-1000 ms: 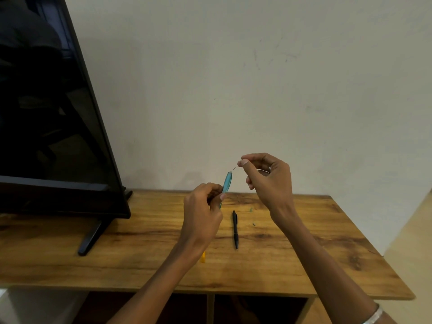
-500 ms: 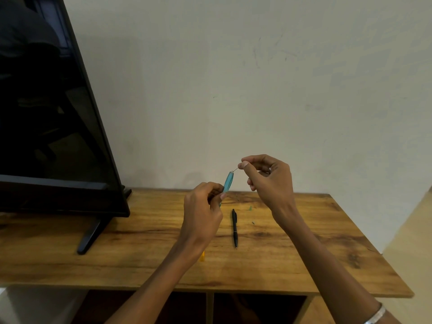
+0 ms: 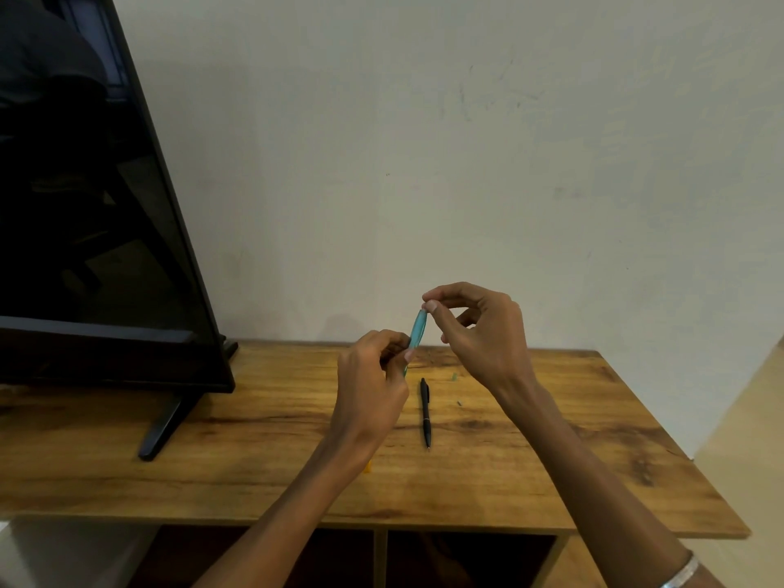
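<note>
You've got the teal pen barrel (image 3: 417, 333) up in the air between both hands, above the back half of the table (image 3: 254, 439) and in front of the wall (image 3: 466, 163). It's a slim tube of see-through plastic, a little fatter in the middle, and it leans with its top end toward your right. Your left hand (image 3: 373, 388) is curled round the lower end, fingers folded in and the thumb pressed against the side. Your right hand (image 3: 479, 333) meets the top end in a fine pinch, thumb and forefinger tip to tip on the barrel's mouth, the other fingers arched loosely behind. Whether anything thin sits inside that pinch, I can't tell.

Below your hands a black pen (image 3: 425, 413) lies flat on the wood, narrow and glossy, its tip pointing toward you. A small green scrap (image 3: 454, 376) sits just to its right, nearer the wall. A bit of yellow (image 3: 368, 466) peeks out from under your left wrist; its shape is hidden.

The tabletop is warm brown board with dark streaky grain and knots. On its left stands a flat black screen (image 3: 85, 248), shiny and reflective, propped on an angled foot (image 3: 163, 430). The wall is pale matte plaster with faint scuffs. A silvery bangle (image 3: 681, 572) rings your right wrist.
</note>
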